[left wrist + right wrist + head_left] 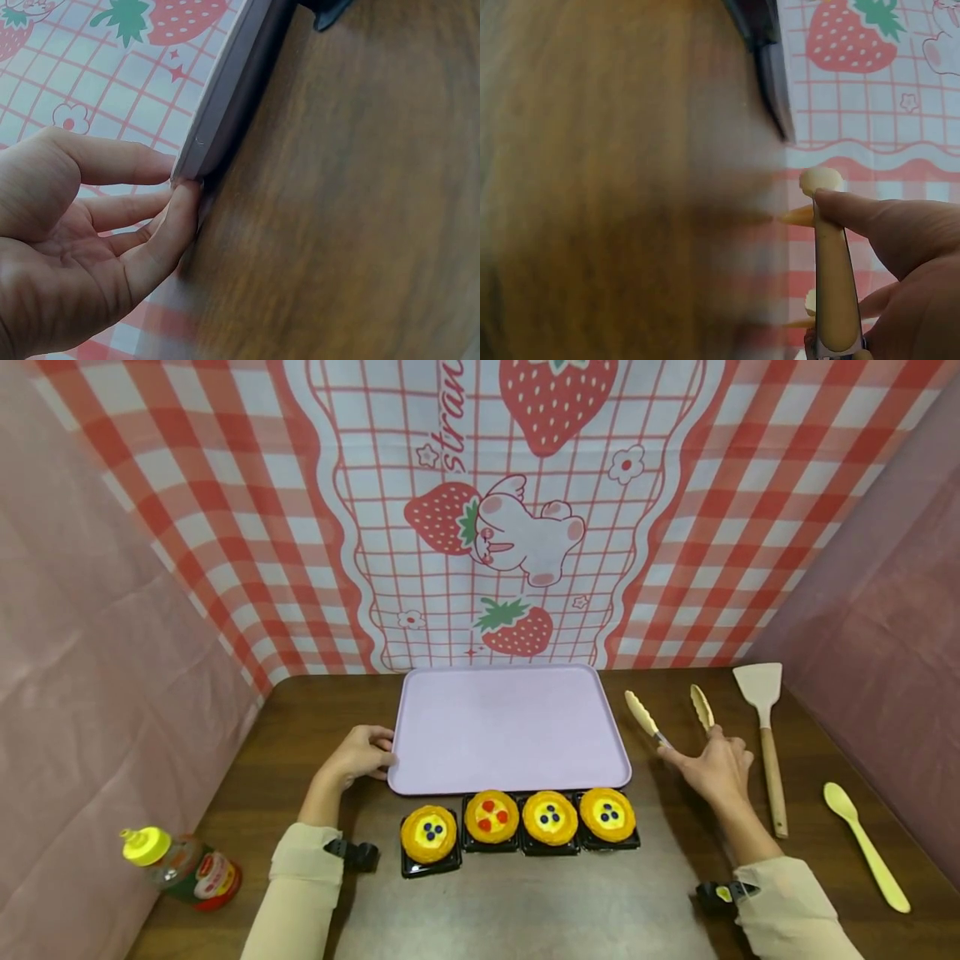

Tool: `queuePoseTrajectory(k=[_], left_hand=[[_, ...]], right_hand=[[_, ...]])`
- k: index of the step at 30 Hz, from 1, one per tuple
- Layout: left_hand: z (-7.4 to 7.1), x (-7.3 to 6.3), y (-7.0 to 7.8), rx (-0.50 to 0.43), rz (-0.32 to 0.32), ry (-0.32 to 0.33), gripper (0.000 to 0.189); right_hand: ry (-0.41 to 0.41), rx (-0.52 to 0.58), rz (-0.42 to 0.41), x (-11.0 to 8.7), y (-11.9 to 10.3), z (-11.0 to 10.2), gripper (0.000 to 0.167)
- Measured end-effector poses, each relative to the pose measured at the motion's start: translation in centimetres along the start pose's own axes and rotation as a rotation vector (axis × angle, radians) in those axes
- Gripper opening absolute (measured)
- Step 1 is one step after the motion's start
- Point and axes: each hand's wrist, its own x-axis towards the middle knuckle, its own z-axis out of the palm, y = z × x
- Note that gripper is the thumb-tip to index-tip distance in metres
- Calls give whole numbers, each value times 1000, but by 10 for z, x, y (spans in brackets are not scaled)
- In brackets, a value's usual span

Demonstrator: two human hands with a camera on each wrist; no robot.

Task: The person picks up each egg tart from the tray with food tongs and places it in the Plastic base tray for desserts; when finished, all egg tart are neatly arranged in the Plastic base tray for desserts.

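Note:
At the left edge of the lilac tray, my left hand pinches the rim near its front corner. In the left wrist view, the thumb and fingertips meet at the side of the tray. To the right of the tray, my right hand holds a pair of tongs with cream scalloped tips, their two arms spread apart and pointing toward the back. In the right wrist view, my thumb lies along one arm of the tongs; the palm hides part of them.
Several egg tarts in black square holders line the tray's front: tarts with blue berries and one with red pieces. A sauce bottle stands front left. A spatula and yellow spoon lie right. A strawberry-print cloth hangs behind.

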Motion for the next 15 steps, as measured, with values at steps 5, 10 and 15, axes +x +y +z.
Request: queuePoseTrajectory(k=[5,10,15], left_hand=[[0,1,0,-7,4,-2,51],[-1,2,-1,-10,11,-9,51],[-4,0,-1,1,14,3,49]], right_hand=[[-1,17,73,0,4,2,102],[-50,97,134,-2,5,1,115],[-70,133,133,-3,4,2,115]])
